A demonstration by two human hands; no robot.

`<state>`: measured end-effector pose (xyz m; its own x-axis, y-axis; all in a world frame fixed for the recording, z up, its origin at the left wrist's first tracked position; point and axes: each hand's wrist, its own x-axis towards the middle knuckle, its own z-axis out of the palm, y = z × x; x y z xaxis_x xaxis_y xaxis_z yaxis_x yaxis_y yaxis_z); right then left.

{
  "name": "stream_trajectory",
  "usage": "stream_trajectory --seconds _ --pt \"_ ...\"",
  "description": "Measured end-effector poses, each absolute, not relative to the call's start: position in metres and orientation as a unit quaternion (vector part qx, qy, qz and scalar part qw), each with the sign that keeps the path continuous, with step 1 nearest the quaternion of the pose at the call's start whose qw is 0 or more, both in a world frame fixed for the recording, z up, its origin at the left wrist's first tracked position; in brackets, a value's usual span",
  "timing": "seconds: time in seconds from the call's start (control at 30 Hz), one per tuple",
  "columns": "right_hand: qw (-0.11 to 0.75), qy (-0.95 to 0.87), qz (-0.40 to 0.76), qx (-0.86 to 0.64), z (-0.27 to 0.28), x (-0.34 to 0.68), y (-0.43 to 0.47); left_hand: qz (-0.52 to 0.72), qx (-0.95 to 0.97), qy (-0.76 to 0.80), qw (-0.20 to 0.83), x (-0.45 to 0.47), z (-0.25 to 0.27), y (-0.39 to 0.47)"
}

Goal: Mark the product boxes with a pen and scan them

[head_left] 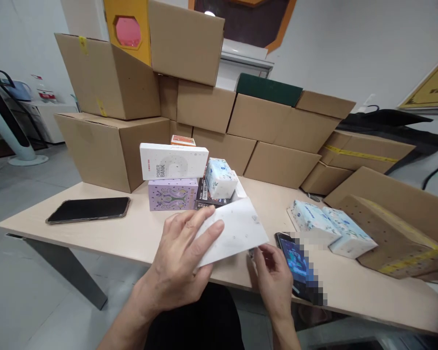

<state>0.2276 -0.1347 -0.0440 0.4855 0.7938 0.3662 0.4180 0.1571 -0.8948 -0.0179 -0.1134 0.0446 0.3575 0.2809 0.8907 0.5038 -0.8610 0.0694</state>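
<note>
The left hand (180, 260) is gripping a white box (233, 231) at the table's (95, 233) near edge, covering its left part. The right hand (273, 277) is pinching something too hidden to identify. Behind, a power bank box (173, 161) is sitting on a purple box (173, 194).

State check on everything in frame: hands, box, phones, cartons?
left hand: gripping the white box from above
right hand: pinching the white box's lower corner
white box: held tilted above the table edge
black phone: flat on the table, screen dark
second phone: flat by the right hand, screen lit
power bank box: closed, lying on the purple box
tissue packs: sealed, side by side
big carton: open, flaps up
</note>
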Motion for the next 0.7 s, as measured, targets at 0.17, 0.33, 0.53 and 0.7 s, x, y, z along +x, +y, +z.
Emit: stream_trajectory --seconds 0.17,0.33,0.53,0.7 --pt "0.650 -0.390 0.211 -0.617 -0.034 0.236 -0.139 -0.448 -0.850 -0.227 0.158 -0.001 0.030 -0.129" --pt "0.616 -0.394 0.366 -0.575 -0.030 0.233 -0.149 -0.400 -0.863 -0.204 0.231 0.011 -0.007 -0.134" --pt "0.443 -0.569 0.188 -0.667 -0.024 0.245 -0.133 -0.375 -0.872 -0.227 0.220 0.016 -0.041 -0.141" --pt "0.275 -0.637 0.014 -0.720 -0.021 0.255 -0.104 -0.405 -0.875 -0.232 0.127 0.019 -0.034 -0.145"
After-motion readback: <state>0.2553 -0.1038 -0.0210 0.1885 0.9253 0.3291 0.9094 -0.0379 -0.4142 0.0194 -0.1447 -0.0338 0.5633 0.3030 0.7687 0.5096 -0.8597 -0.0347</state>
